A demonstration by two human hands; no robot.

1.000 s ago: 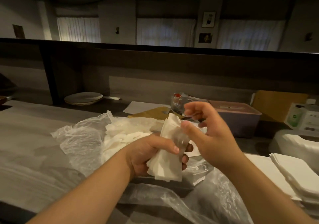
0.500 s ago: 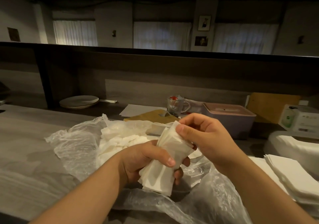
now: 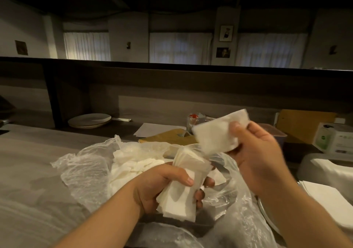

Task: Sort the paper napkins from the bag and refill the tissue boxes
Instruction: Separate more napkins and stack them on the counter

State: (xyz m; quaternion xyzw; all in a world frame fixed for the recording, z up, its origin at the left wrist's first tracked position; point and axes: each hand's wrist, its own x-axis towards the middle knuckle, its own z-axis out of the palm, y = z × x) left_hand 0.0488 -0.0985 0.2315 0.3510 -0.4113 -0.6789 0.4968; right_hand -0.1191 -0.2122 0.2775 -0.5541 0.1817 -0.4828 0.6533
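1. Napkins: I see a folded stack gripped in my left hand, thumb across the front and fingers curled round the back, held above the bag.
2. My right hand is raised higher and to the right, thumb and fingers pinching a single napkin; it is blurred, clear of the stack.
3. More loose napkins lie heaped inside the clear plastic bag, which is spread open on the grey counter.
4. At the right edge I see a flat pile of white napkins, and behind it a grey tissue box with white paper showing on top.
5. Farther back sit a pink-lidded box, partly hidden by my right hand, plates, a sheet of paper and a white carton.
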